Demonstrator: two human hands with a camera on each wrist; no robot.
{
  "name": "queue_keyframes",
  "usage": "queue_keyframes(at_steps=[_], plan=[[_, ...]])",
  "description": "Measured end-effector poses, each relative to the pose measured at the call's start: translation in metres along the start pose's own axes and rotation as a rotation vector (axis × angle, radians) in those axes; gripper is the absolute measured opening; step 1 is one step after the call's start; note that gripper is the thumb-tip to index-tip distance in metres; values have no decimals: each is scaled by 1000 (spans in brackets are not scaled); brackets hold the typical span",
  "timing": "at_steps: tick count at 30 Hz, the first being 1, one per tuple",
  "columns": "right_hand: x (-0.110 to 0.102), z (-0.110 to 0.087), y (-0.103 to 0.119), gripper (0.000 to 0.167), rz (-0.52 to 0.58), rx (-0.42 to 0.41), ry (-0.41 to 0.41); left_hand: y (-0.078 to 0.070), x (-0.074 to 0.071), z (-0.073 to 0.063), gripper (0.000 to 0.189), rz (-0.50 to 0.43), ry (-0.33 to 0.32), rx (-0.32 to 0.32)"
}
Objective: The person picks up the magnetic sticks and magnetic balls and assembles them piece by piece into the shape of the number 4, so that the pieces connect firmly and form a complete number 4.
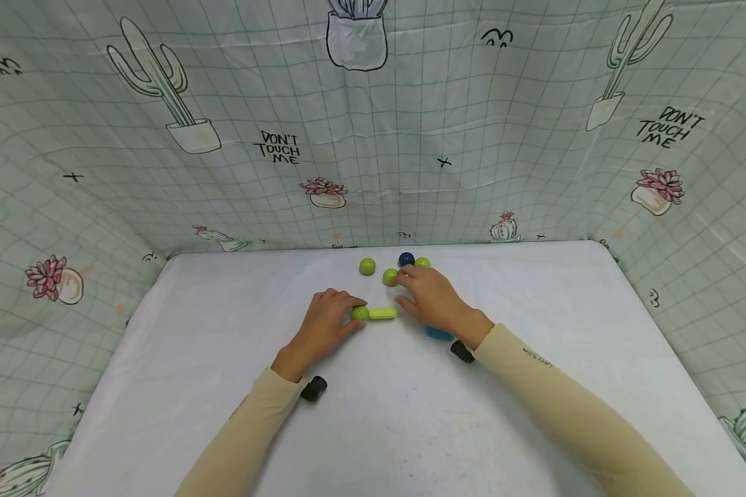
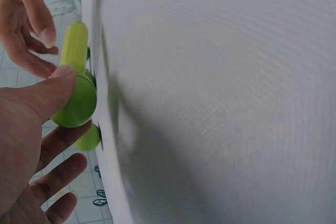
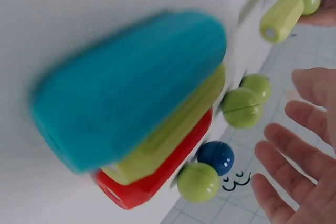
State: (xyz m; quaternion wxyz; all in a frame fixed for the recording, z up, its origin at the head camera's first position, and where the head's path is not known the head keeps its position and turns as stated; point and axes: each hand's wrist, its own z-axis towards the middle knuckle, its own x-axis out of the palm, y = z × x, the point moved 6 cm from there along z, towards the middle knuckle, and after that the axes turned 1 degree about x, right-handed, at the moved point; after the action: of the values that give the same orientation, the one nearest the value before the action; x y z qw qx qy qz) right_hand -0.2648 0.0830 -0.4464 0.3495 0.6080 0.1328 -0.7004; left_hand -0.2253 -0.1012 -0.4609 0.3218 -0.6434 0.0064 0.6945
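My left hand [image 1: 329,321] pinches a glossy green ball [image 2: 79,103] between thumb and fingers. A lime, ridged handle [image 1: 383,314] joins that ball and points right, toward my other hand. My right hand [image 1: 435,300] holds nothing; its fingers are spread and loosely bent in the right wrist view. Its fingertips overlap a green ball [image 1: 389,277] in the head view. Under the right wrist lies a blue ridged handle [image 3: 131,87], beside a yellow-green handle [image 3: 178,132] and a red handle [image 3: 157,171].
Toward the back of the white table [image 1: 224,345] sit a dark blue ball [image 1: 407,259], a green ball [image 1: 422,262] touching it, and another green ball [image 1: 367,266]. A patterned cloth [image 1: 410,124] hangs behind. Black devices [image 1: 313,388] are at both wrists.
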Motion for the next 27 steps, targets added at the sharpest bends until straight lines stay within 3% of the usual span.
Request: queue_keyframes(at_steps=[9,18,27], plan=[[12,22,-13,50,-91,17,142,5,-1,-3,35,0,5,-6],[14,36,-12,35,-154,23,187,8,-1,-5,34,1,4,-30],[12,32,-8,33,-133,38,206,13,-4,-6,34,15,13,-56]])
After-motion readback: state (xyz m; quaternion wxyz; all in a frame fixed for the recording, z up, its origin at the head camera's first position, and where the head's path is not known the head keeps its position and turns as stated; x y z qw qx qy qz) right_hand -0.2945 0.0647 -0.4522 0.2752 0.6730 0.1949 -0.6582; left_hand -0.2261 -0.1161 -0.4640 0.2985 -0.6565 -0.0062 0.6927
